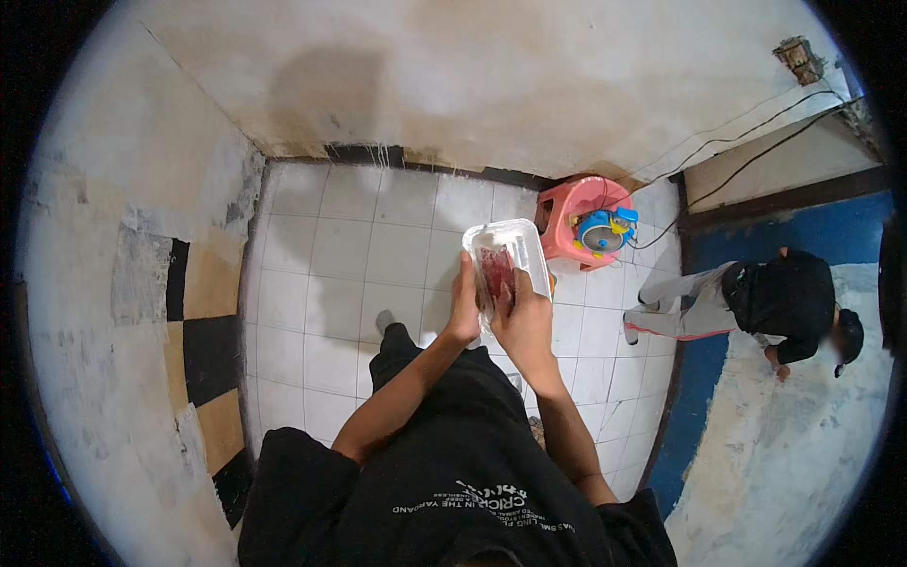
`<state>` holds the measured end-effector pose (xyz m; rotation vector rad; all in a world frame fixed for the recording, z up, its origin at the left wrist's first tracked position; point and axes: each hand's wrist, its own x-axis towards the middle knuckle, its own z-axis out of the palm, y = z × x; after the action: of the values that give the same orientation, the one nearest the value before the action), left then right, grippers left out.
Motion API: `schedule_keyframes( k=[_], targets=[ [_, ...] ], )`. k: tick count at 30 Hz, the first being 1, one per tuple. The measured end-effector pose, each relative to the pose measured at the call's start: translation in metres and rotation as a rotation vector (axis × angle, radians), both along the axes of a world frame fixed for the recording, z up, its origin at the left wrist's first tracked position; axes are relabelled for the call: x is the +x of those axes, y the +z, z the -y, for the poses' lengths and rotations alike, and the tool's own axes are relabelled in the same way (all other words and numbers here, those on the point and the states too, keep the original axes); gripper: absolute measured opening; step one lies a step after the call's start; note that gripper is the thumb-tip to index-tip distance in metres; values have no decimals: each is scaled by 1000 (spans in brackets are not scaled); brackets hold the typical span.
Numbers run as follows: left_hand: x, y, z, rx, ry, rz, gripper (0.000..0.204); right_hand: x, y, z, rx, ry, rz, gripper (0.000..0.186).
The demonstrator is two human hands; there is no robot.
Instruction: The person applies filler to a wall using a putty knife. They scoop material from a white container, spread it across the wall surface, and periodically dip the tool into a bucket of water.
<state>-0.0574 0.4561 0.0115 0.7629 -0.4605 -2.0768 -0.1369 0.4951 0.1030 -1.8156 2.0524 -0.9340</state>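
A white shallow rectangular tray (pixel 505 230) is held in front of my body with both hands. In it lies a dark red flat piece (pixel 495 268) with whitish patches; I cannot make out what it is. My left hand (pixel 463 304) grips the tray's left side, its thumb side toward the rim. My right hand (pixel 521 326) is at the tray's near right side, with its fingers reaching in onto the lower part of the red piece. Whether those fingers pinch it or only press on it is hard to tell.
A pink plastic stool (pixel 559 219) at the far wall carries a blue-and-yellow rounded object (pixel 603 234). Dark cables (pixel 732 184) run along the wall at the right. Another person (pixel 779 293) in a black top and cap is by the right wall. White tiles (pixel 350 241) cover the floor.
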Motion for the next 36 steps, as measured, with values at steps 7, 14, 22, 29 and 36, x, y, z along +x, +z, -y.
schedule_keyframes(
  k=[7,14,22,29,36],
  targets=[
    [59,7,28,96,20,-121,65,52,23,33,3,-62,-13,8],
    [104,3,42,181,47,-54,65,92,12,45,60,-117,14,5],
    [150,-15,51,173,-15,-154,68,145,19,54,69,-109,145,13],
    [164,-3,57,123,57,-62,68,164,1,66,-3,-40,6,8],
    [166,-10,70,163,157,-63,68,153,10,90,43,-21,-27,9]
  ],
)
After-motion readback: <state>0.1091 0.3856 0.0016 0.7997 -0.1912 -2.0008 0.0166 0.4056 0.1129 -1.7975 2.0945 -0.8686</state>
